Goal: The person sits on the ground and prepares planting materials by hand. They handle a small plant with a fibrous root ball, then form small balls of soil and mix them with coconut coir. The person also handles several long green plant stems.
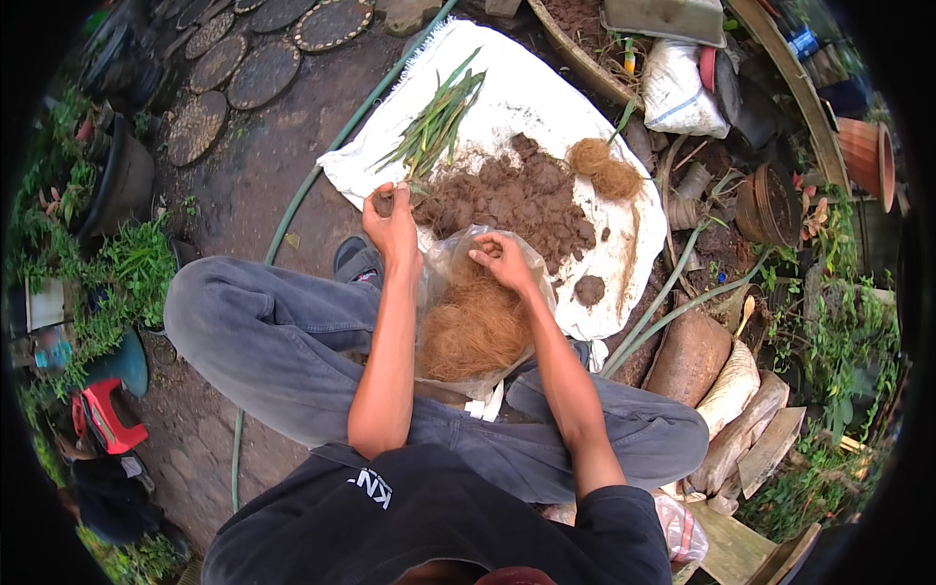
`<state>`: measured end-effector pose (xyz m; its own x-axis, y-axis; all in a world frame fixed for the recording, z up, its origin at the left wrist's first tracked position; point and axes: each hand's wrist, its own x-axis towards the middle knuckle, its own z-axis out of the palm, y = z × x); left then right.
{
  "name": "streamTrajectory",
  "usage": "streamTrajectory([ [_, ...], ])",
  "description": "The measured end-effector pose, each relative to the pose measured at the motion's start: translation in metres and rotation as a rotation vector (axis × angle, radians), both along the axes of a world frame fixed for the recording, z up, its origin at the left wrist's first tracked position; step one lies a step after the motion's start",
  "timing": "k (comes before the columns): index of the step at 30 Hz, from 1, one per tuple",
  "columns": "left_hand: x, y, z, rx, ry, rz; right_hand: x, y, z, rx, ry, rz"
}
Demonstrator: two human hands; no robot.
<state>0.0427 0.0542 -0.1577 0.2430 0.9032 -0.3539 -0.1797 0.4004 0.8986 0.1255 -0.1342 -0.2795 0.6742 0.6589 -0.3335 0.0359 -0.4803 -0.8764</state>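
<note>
Between my knees a clear plastic bag [433, 281] stands with its mouth spread, holding brown coconut fibre [475, 329]. My right hand [508, 263] is over the bag's far side, its fingers curled; whether they pinch fibre or plastic is unclear. Beyond the bag, my left hand [395, 223] is raised near the left edge of the dark soil heap [523, 194], thumb and fingers bent around something dark that I cannot make out. Just past it lies a bunch of long green-leaved cuttings [439, 121]. Two fibre-wrapped balls [616, 179] rest right of the soil, one with a green shoot.
Everything sits on a white woven sack [541, 95] spread over the ground. A green hose [292, 208] runs along its left side. Filled sacks [687, 355] and a terracotta pot [865, 161] are at right. A red plastic stool [113, 417] stands at left.
</note>
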Motion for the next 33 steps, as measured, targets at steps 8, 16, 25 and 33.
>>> streamTrajectory([
  [8,0.057,0.059,0.016,0.407,0.088,0.001,0.023,0.010,0.072,-0.141,-0.036,0.111],
  [16,0.084,0.099,0.014,0.412,0.167,-0.334,0.025,0.011,0.074,-0.080,-0.048,0.063],
  [25,0.060,0.017,0.021,0.035,0.145,-0.592,0.014,0.024,0.088,0.040,-0.165,-0.089],
  [33,0.027,-0.013,0.014,0.497,0.421,-0.718,0.034,0.007,0.087,0.001,0.323,0.262],
])
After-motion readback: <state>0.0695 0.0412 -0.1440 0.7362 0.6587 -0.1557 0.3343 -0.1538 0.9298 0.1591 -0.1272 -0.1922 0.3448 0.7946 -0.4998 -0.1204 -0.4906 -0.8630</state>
